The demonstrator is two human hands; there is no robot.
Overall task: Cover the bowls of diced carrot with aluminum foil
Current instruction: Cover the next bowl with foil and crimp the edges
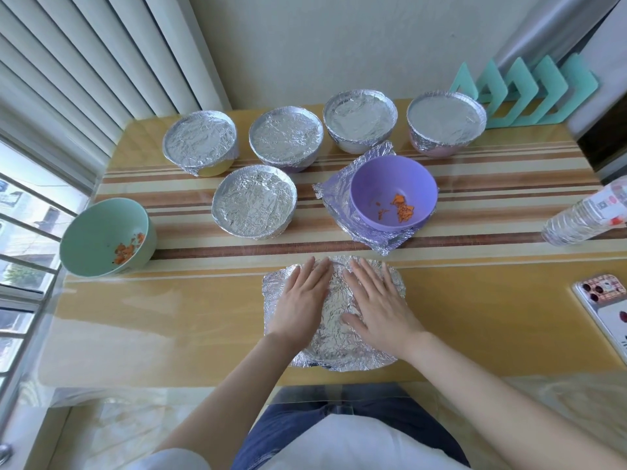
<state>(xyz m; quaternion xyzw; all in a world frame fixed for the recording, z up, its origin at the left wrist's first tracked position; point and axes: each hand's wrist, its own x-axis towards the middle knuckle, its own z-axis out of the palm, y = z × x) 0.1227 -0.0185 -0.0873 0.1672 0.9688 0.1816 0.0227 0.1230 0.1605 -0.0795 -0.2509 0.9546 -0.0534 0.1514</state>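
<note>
Two hands: left hand (302,300) and right hand (376,307) lie flat, fingers straight and slightly spread, palms pressing down.
Foil sheet (334,322): directly under both palms, flat on the table (169,317), crinkled.
Axis: nearly as deep as wide, a little longer side to side; no clear pointing end.
Done: five covered bowls (254,201) beyond the fingertips.
Left to do: purple bowl (393,184) just past the right fingertips, open, standing on spare foil (339,195); green bowl (98,232) far off the left hand, open.
Step, judged: smoothing a sheet for one of them.
</note>
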